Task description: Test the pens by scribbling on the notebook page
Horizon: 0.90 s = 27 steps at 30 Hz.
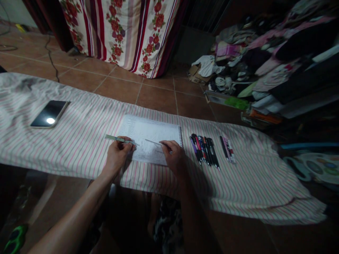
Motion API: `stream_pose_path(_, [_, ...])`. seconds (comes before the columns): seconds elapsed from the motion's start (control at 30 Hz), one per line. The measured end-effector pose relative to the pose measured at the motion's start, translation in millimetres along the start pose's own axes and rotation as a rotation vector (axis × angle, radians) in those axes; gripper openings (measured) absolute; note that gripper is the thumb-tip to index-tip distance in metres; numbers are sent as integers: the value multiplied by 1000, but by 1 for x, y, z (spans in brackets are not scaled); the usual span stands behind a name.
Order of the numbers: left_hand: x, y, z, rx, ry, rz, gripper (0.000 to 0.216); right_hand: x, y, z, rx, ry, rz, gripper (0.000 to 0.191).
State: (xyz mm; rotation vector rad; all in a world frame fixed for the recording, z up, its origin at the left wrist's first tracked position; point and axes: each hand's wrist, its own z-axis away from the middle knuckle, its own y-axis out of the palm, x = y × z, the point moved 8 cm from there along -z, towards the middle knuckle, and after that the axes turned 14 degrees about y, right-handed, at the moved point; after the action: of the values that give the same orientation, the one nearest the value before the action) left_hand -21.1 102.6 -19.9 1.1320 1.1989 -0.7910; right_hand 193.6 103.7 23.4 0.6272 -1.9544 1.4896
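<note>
My left hand (118, 151) is closed around a pale green, partly see-through pen barrel (110, 137), which points left out of the fingers over the left edge of a spiral notebook (156, 127). A thin tip shows on the right side of those fingers. Between the fingertips of my right hand (175, 155) is a slim light rod like a pen refill (153, 141), its free end pointing left above the page. The two held pieces are apart. Handwriting covers much of the page, too small to read.
Several pens (203, 150) lie in a row right of the notebook, with a smaller group of pens (227, 150) beyond. A phone (49, 114) rests at the left on the striped cloth (87, 141). Past the table are a floral curtain (127, 31) and piled clothes (254, 53).
</note>
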Motion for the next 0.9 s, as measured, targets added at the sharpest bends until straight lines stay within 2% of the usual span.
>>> stream_pose_path(0.2, [15,0,4,-89,-164,228,31,2,3,2,26,21,16,20])
stream_pose_path(0.6, [19,0,7,-110,-199,235,30,8,28,8,89,134,81,20])
stream_pose_path(0.73, [15,0,9,-132,-223,247,27,6,29,8,61,194,70,26])
stream_pose_path(0.9, [14,-4,9,-184,-252,292,16,12,28,8,43,188,7,31])
